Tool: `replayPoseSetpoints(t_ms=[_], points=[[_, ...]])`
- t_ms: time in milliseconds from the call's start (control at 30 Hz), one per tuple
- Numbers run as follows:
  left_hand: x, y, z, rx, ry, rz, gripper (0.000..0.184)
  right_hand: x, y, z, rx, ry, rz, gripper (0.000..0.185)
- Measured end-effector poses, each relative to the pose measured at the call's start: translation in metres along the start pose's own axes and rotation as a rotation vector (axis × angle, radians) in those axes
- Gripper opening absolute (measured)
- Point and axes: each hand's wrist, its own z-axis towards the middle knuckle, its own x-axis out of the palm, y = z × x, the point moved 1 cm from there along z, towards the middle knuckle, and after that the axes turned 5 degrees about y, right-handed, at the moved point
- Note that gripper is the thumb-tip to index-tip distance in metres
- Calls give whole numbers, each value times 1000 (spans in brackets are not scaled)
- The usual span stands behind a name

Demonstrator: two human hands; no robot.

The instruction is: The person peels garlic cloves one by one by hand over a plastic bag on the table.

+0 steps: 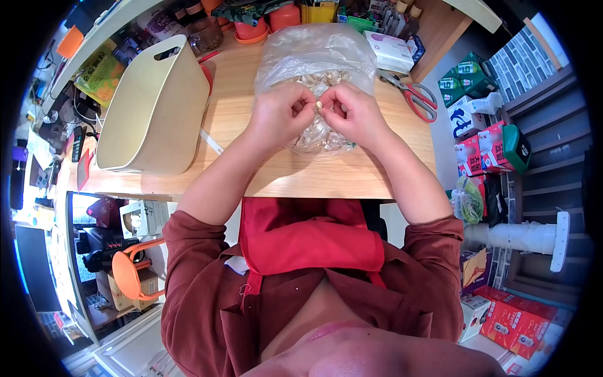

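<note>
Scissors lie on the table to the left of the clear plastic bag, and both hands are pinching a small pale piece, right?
No: the head view shows the scissors to the right of the clear plastic bag. The left hand and right hand do pinch the small pale piece.

Shirt (204,289): brownish red, plain, loose in cut, with a few tiny pale specks on the front
Neckline (323,283): open, V-shaped
Left sleeve (196,239): pushed up near the elbow, bunched in folds
Right sleeve (434,234): also pushed up, creased
Apron (314,248): brighter red, with a broad folded top edge
Straps (253,284): narrow, matching red
Pale patch (237,264): whitish, beside the apron's left edge
Hands (279,114): bare
</note>
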Motion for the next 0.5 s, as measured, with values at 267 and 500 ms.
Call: replayPoseSetpoints(t_ms=[267, 500], points=[[0, -1, -1, -69, -1, -41, 4, 1, -3, 0, 48, 21, 101, 16], [1, 4, -1, -120, -24, -98, 3, 1, -9, 0, 105, 18, 336, 16]])
